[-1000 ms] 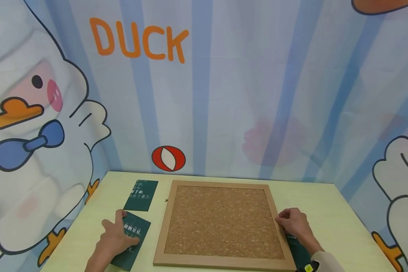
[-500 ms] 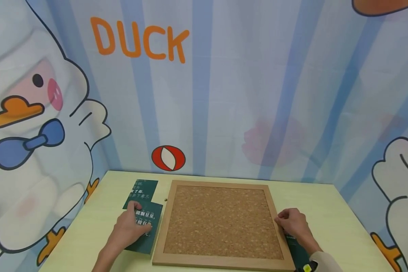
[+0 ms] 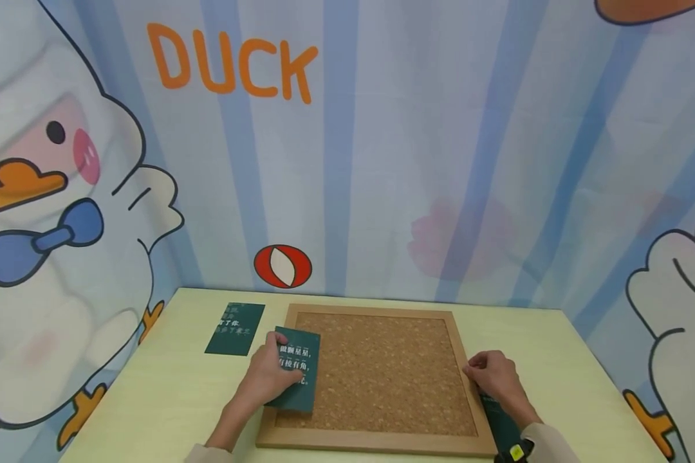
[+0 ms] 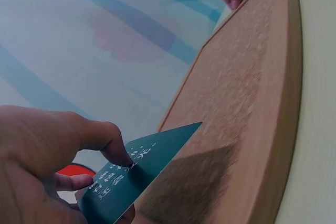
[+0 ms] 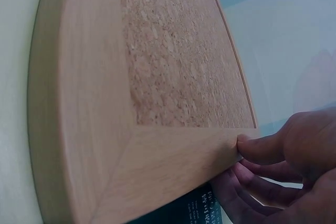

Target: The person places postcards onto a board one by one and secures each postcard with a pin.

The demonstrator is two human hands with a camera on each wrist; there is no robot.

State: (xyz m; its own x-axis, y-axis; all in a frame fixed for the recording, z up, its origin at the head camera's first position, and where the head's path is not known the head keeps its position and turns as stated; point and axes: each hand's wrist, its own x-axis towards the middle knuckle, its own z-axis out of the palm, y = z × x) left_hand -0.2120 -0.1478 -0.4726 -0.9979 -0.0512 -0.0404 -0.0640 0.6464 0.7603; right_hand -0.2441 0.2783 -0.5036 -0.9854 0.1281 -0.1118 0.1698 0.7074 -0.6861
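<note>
My left hand (image 3: 266, 373) pinches a dark green card (image 3: 304, 357) printed with white characters, thumb on its face. This card is over the left side of a wood-framed corkboard (image 3: 394, 373). In the left wrist view the card (image 4: 152, 156) is tilted and raised, casting a shadow on the cork. At the board's right edge is my right hand (image 3: 496, 378). The right wrist view shows its thumb (image 5: 262, 148) against the frame (image 5: 168, 161), with curled fingers below the rim. Whether those fingers also hold something small is hidden.
A second green card (image 3: 235, 329) lies on the pale yellow table (image 3: 168, 360) left of the board. Another green card (image 3: 500, 427) lies by the board's right side, partly under my right wrist. A printed duck curtain (image 3: 382, 161) stands behind.
My left hand has carried the green card from the table at the left, up and rightward, over the corkboard's left side. My right hand stays at the board's right edge.
</note>
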